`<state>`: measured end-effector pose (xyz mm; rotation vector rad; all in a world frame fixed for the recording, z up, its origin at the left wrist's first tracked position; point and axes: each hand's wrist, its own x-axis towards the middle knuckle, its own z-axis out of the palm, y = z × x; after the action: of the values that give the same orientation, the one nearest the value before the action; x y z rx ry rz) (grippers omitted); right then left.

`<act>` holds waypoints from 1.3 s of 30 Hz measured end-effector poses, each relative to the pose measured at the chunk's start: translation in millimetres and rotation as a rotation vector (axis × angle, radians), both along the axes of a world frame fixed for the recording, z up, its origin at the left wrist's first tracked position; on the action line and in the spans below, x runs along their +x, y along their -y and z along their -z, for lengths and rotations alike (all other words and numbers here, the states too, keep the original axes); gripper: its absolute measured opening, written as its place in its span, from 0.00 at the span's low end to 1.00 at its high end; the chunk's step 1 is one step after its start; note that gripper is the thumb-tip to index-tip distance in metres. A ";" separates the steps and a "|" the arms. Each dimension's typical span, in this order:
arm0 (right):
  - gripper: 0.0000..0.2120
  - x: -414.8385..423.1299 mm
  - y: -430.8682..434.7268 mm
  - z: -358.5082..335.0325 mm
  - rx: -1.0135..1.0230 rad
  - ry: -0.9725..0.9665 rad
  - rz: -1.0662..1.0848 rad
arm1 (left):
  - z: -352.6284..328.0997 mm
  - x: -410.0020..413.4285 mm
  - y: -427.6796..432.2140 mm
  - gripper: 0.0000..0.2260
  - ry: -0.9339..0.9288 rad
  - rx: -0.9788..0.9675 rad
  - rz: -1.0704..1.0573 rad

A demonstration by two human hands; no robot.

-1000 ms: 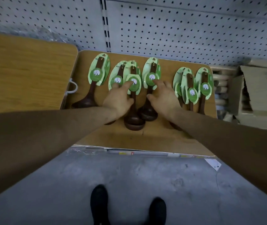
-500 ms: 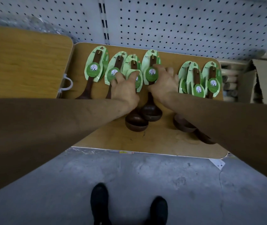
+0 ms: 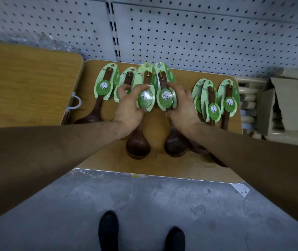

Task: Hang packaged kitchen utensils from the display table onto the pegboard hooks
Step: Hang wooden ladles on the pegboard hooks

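Green-carded wooden ladles lined up on the display table point(image 3: 108, 165) below the white pegboard point(image 3: 208, 37). Left hand point(image 3: 128, 109) clasped around one carded ladle point(image 3: 144, 98), thumb across its round label; right hand point(image 3: 182, 107) gripping the neighbouring ladle point(image 3: 166, 96). Both raised at the card end, bowls low over the tabletop. Further ladles point(image 3: 215, 100) lying just beside, at right.

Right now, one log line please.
left hand: grips ladle | right hand: grips second ladle | pegboard: nothing hung in view

each hand, left hand point(image 3: 129, 109) and right hand point(image 3: 182, 107), grips one packaged ladle over the table point(image 3: 108, 160).
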<state>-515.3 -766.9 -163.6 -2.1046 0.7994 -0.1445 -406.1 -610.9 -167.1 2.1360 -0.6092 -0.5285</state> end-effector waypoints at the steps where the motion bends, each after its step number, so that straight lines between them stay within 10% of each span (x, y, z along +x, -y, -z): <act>1: 0.45 -2.4 -2.5 -2.4 0.006 0.012 -0.001 | -3.7 -1.5 -1.0 0.31 -0.031 -0.013 0.008; 39: 0.40 -256.6 -115.2 -374.1 0.075 0.467 -0.123 | -401.7 -210.3 -175.8 0.26 -0.232 -0.566 -0.091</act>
<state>-771.9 -651.7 210.5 -1.9343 0.3884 -0.5095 -616.4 -435.1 234.6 1.5348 -0.4600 -0.4760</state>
